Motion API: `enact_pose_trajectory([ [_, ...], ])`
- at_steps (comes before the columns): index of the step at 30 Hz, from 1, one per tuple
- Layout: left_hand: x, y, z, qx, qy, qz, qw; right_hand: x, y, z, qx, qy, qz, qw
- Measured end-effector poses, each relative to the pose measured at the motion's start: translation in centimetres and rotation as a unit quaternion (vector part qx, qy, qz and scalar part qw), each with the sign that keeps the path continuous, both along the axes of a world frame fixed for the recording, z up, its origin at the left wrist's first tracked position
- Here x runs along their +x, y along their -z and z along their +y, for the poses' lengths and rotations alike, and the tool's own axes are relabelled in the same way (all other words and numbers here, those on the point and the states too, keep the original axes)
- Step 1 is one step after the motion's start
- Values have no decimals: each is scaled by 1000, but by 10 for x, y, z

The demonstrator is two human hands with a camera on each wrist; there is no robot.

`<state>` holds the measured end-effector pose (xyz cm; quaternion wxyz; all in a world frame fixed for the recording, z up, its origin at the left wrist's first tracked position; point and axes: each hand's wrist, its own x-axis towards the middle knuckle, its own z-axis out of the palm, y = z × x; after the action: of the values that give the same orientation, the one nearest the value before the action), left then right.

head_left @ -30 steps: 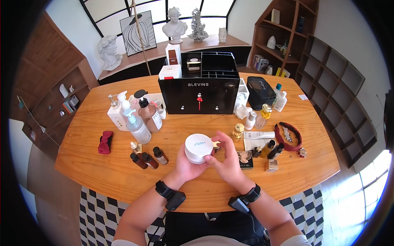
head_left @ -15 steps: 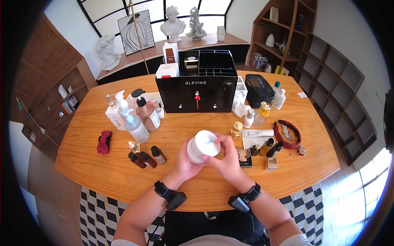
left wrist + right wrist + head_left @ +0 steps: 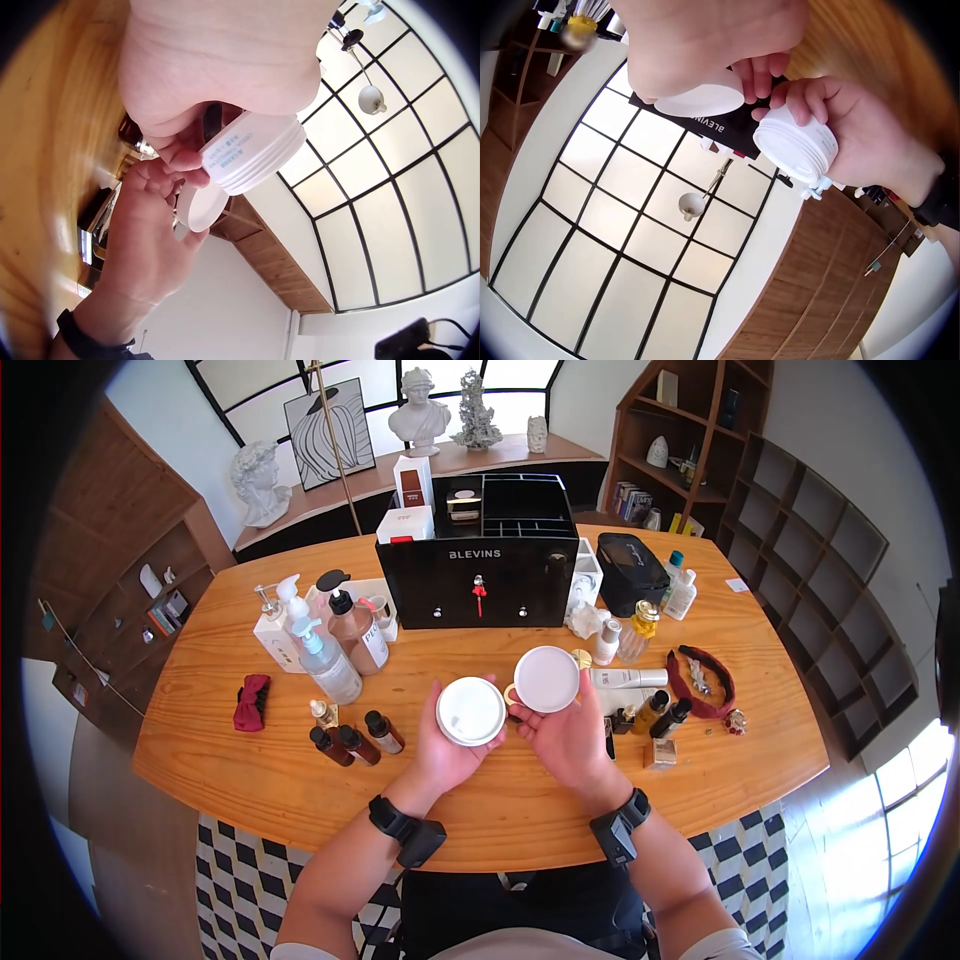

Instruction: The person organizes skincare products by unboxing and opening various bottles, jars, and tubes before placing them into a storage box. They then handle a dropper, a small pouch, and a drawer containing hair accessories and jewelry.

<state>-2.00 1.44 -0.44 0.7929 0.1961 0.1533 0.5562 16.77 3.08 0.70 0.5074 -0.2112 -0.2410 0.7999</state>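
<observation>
My left hand (image 3: 436, 756) grips a white screw-top jar (image 3: 471, 712) from below and the side, its round white top facing up. In the left wrist view the threaded neck of the jar (image 3: 255, 154) shows, with pale blue print on its side. Just to the right, my right hand (image 3: 572, 750) holds the round white lid (image 3: 547, 680), tipped so its inner face points up. Lid and jar are apart, side by side above the wooden table (image 3: 480, 810). In the right wrist view, fingers curl round the jar (image 3: 795, 146), while the lid (image 3: 701, 99) overlaps the dark organizer behind.
A black organizer (image 3: 475, 585) stands at the back. Pump bottles (image 3: 330, 665) and several small brown bottles (image 3: 383, 732) are on the left, near a red bow (image 3: 251, 703). On the right lie a white tube (image 3: 628, 678), a red headband (image 3: 722, 700) and dark small bottles (image 3: 670, 717).
The lid, on the jar a second ago, was tilted up by my right hand and is now off, moved to the right and turned over. My left hand still holds the jar.
</observation>
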Motion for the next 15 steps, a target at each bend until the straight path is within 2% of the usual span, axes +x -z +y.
enact_pose_trajectory([
  [2,-1,-1,1,-2,-12,-7,1000,1,1,1,15,-13,-12,1000],
  [3,-4,0,2,5,-20,-13,1000,0,5,1,43,25,-93,994],
  [5,-10,-2,3,20,-46,-31,998,-6,16,1,97,98,-254,957],
  [7,-19,-7,4,37,-84,-55,994,-8,18,-3,187,111,-395,892],
  [9,-29,-8,8,64,-90,-74,991,-8,12,-8,258,115,-518,808],
  [12,-32,-10,10,67,-100,-88,989,-13,4,-17,474,191,-582,632],
  [15,-33,-8,11,65,-98,-83,990,-15,6,-23,487,93,-592,635],
])
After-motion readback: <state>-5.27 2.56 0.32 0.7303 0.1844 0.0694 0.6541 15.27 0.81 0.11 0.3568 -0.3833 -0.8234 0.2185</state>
